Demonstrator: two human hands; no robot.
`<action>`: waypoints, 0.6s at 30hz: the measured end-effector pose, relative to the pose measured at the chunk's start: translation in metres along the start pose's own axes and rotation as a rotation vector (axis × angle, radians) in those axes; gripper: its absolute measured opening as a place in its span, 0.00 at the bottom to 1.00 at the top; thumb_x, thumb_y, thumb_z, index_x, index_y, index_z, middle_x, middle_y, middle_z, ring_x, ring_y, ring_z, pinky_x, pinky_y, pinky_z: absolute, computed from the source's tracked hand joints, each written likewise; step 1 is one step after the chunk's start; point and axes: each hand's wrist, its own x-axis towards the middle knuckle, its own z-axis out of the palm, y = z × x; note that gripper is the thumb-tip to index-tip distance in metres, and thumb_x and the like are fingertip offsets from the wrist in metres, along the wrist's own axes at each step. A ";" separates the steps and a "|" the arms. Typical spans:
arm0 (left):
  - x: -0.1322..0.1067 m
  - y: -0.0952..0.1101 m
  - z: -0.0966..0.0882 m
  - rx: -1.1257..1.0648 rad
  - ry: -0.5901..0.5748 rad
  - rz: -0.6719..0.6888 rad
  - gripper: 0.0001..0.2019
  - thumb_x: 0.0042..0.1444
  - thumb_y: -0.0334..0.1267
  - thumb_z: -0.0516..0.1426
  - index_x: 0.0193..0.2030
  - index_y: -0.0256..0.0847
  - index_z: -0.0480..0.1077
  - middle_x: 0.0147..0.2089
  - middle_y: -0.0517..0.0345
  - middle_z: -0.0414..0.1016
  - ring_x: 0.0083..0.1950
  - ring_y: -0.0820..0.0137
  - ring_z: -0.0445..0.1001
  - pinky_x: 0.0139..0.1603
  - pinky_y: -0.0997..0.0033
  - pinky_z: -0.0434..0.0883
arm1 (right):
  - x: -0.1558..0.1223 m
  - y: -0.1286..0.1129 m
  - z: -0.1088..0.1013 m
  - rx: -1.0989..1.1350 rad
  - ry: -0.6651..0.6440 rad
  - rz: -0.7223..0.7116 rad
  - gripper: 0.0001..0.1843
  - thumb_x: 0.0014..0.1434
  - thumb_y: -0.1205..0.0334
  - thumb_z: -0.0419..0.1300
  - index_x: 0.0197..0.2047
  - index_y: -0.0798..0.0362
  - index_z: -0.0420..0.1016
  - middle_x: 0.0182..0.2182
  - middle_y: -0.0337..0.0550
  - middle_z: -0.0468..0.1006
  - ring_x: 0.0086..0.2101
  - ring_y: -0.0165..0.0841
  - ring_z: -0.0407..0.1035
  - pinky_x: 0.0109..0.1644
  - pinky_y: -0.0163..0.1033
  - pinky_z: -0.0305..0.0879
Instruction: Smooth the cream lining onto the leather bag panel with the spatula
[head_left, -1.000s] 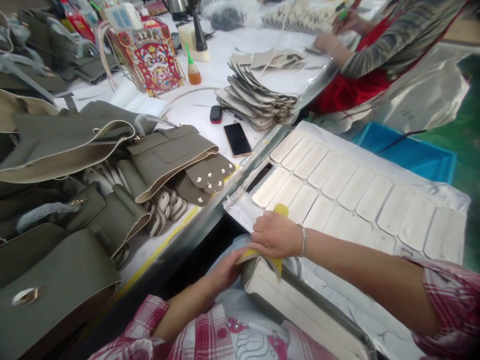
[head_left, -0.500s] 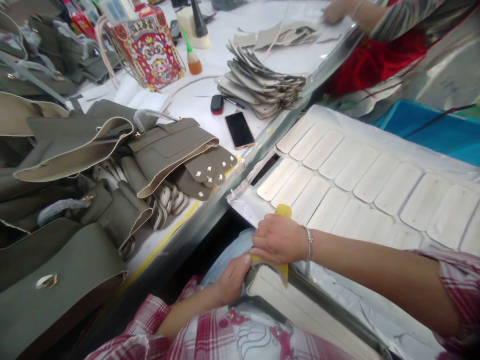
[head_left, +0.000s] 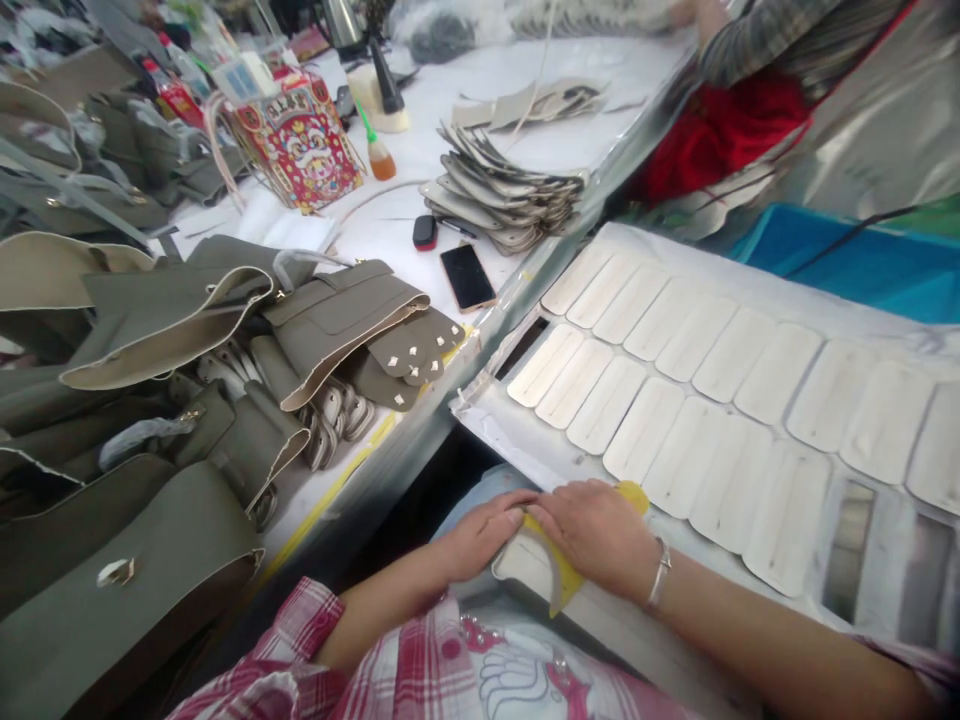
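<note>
The right hand grip presses a yellow scraper onto the pale panel; just left, the left hand lies flat on its end, grip loose.

panel: pale cream, rounded corner, lies flat in your lap at the sheet's near edge | yellow tool: thin curved piece, lies across the panel's corner, its far end showing past your right hand
</note>
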 end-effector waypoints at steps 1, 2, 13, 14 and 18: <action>0.000 0.000 -0.003 -0.016 -0.035 -0.018 0.24 0.63 0.51 0.45 0.59 0.37 0.61 0.58 0.50 0.64 0.58 0.66 0.63 0.62 0.63 0.59 | -0.004 -0.002 -0.001 -0.017 -0.008 0.021 0.19 0.68 0.55 0.44 0.35 0.53 0.72 0.27 0.44 0.75 0.28 0.39 0.68 0.33 0.43 0.54; -0.001 -0.001 -0.007 -0.059 -0.071 -0.043 0.26 0.62 0.52 0.45 0.59 0.37 0.61 0.58 0.50 0.64 0.59 0.66 0.62 0.63 0.62 0.58 | -0.008 -0.003 -0.003 -0.033 -0.017 0.044 0.20 0.68 0.55 0.44 0.35 0.53 0.72 0.27 0.45 0.74 0.28 0.40 0.68 0.33 0.43 0.54; 0.007 0.005 -0.031 -0.069 -0.199 -0.031 0.21 0.58 0.47 0.53 0.47 0.29 0.72 0.46 0.46 0.74 0.50 0.60 0.71 0.58 0.58 0.64 | -0.106 -0.024 -0.043 0.400 -0.005 0.430 0.24 0.64 0.47 0.38 0.37 0.51 0.69 0.37 0.48 0.74 0.37 0.39 0.69 0.42 0.43 0.64; 0.009 0.006 -0.030 0.033 -0.193 0.014 0.20 0.59 0.45 0.52 0.46 0.29 0.73 0.45 0.47 0.75 0.50 0.61 0.71 0.56 0.59 0.65 | -0.113 -0.033 -0.044 0.472 0.001 0.475 0.24 0.63 0.44 0.39 0.36 0.50 0.69 0.35 0.46 0.74 0.35 0.38 0.69 0.39 0.42 0.65; 0.009 0.019 -0.016 0.351 -0.107 0.220 0.21 0.64 0.41 0.44 0.43 0.27 0.73 0.40 0.53 0.75 0.46 0.66 0.73 0.50 0.65 0.69 | -0.131 -0.071 -0.037 0.605 0.136 0.604 0.24 0.61 0.40 0.41 0.31 0.49 0.66 0.29 0.43 0.73 0.30 0.37 0.68 0.33 0.40 0.66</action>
